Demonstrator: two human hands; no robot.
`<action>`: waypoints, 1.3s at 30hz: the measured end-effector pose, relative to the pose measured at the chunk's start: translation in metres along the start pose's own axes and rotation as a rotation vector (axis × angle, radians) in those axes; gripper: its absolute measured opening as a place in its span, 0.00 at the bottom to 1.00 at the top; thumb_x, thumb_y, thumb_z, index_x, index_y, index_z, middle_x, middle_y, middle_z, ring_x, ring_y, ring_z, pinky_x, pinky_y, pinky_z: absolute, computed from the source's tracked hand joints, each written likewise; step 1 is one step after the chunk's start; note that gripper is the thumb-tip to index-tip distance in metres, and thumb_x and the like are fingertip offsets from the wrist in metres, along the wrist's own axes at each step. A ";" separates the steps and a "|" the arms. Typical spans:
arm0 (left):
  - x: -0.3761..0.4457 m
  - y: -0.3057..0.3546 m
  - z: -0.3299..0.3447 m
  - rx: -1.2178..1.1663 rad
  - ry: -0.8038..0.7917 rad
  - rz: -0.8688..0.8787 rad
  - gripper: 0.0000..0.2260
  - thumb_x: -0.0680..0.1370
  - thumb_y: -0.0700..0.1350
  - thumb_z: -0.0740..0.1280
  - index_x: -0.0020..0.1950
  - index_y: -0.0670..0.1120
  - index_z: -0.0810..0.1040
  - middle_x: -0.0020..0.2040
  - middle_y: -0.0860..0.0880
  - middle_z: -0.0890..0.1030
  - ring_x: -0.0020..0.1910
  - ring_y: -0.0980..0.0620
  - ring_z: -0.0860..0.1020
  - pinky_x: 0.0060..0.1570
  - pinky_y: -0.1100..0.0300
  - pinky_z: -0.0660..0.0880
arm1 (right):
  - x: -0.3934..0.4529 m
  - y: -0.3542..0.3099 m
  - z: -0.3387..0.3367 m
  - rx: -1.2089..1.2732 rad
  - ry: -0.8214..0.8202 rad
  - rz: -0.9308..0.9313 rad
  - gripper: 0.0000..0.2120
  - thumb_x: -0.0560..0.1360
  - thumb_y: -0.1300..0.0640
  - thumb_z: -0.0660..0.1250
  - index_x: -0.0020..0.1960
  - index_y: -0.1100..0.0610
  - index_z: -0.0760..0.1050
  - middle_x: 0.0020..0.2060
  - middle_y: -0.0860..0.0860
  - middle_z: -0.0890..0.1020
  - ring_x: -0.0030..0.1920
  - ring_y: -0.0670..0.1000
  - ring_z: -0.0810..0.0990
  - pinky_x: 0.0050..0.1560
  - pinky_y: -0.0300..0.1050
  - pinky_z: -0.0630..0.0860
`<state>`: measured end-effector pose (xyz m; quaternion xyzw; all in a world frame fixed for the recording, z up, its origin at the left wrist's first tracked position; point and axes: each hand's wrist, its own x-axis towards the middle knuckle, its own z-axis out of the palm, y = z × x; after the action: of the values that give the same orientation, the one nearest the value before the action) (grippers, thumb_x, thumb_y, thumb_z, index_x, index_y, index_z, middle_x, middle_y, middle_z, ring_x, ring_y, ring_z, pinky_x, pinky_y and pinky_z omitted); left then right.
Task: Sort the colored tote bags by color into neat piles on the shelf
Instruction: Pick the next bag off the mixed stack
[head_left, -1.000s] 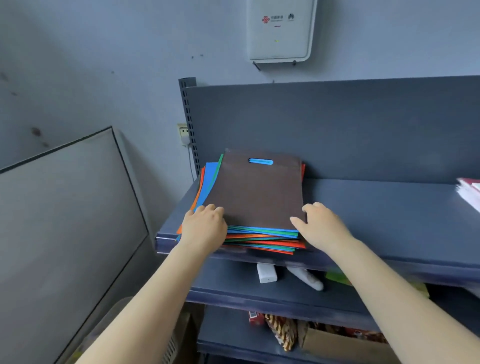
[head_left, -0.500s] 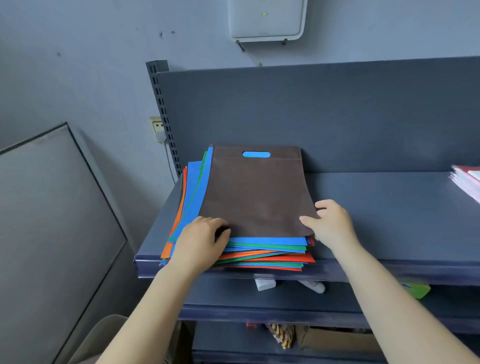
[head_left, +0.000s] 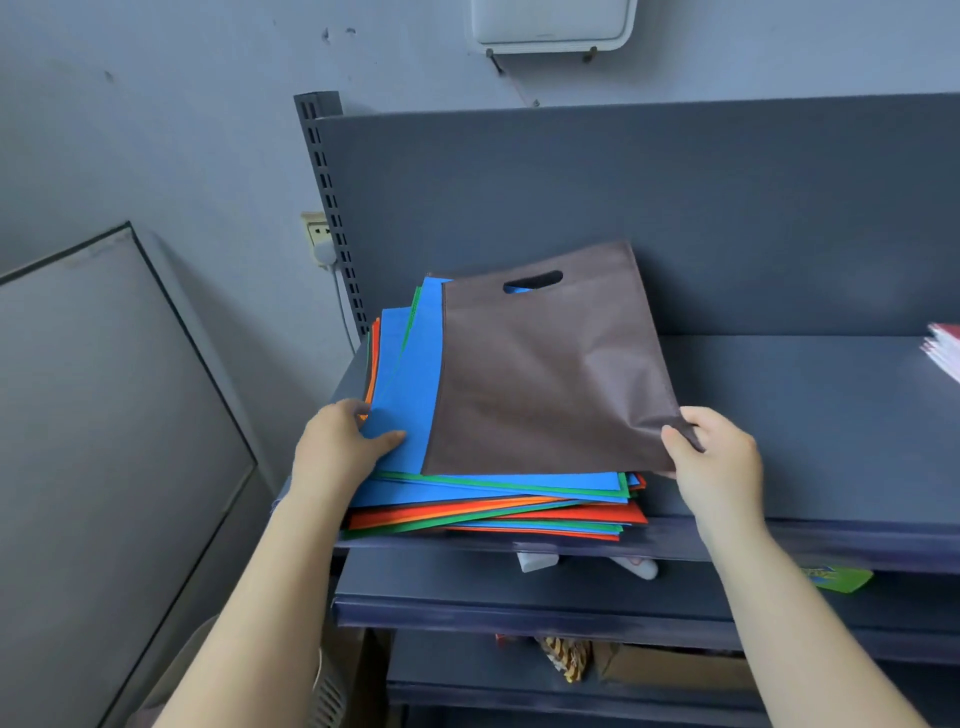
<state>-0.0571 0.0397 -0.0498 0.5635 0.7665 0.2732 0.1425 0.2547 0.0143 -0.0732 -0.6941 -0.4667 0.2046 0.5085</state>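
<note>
Dark grey shelf (head_left: 810, 415) runs across the view, back panel behind it, bare deck from centre out toward 3 o'clock. Mixed stack of tote bags (head_left: 493, 504) sits at the shelf's 9 o'clock end, blue, green, orange and red edges fanned and overhanging the front lip at 6 o'clock. Brown bag (head_left: 550, 374) lies on top, cut-out handle toward 12 o'clock, its near right corner lifted. Small pile of red and white items (head_left: 943, 351) at the 3 o'clock edge, only partly in view.

Right hand (head_left: 719, 457) pinches the brown bag's near right corner, thumb on top, fingers curled under. Left hand (head_left: 340, 447) presses on the top blue bag (head_left: 410, 395) at the stack's 8 o'clock corner, thumb flat on top; whether fingers wrap under the edge I cannot tell.

Step in hand, my read: peel the brown bag off and start its own pile. Do it well: keep the left hand weighting the stack, lift the bag clear rather than dragging it, carry it toward 3 o'clock, lay it flat with the edge square to the shelf front.

Room: open deck between stack and red pile is ample. Watch the stack's overhang at the front lip; thin bags look likely to slide.
</note>
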 end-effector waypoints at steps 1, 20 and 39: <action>0.001 -0.001 -0.001 -0.025 0.008 -0.011 0.25 0.72 0.50 0.74 0.66 0.42 0.74 0.61 0.43 0.77 0.60 0.44 0.74 0.57 0.52 0.71 | -0.001 0.001 0.001 0.033 0.000 0.007 0.11 0.76 0.65 0.65 0.58 0.62 0.78 0.48 0.52 0.81 0.53 0.55 0.79 0.57 0.52 0.75; -0.085 -0.022 -0.035 -0.732 0.607 -0.003 0.04 0.78 0.41 0.67 0.46 0.48 0.79 0.44 0.53 0.81 0.46 0.53 0.79 0.50 0.61 0.75 | -0.057 -0.012 -0.007 0.787 -0.023 0.185 0.11 0.78 0.67 0.63 0.57 0.57 0.77 0.46 0.50 0.84 0.50 0.52 0.81 0.45 0.43 0.81; -0.389 -0.080 -0.111 -1.096 1.275 -0.251 0.06 0.79 0.40 0.65 0.45 0.50 0.77 0.40 0.52 0.81 0.39 0.55 0.79 0.44 0.60 0.77 | -0.227 -0.051 -0.039 1.168 -0.875 0.234 0.21 0.75 0.66 0.60 0.37 0.45 0.85 0.37 0.45 0.85 0.38 0.43 0.84 0.34 0.35 0.79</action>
<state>-0.0524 -0.3722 -0.0410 0.0642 0.5163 0.8533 -0.0344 0.1526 -0.1979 -0.0550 -0.2105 -0.3649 0.7304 0.5376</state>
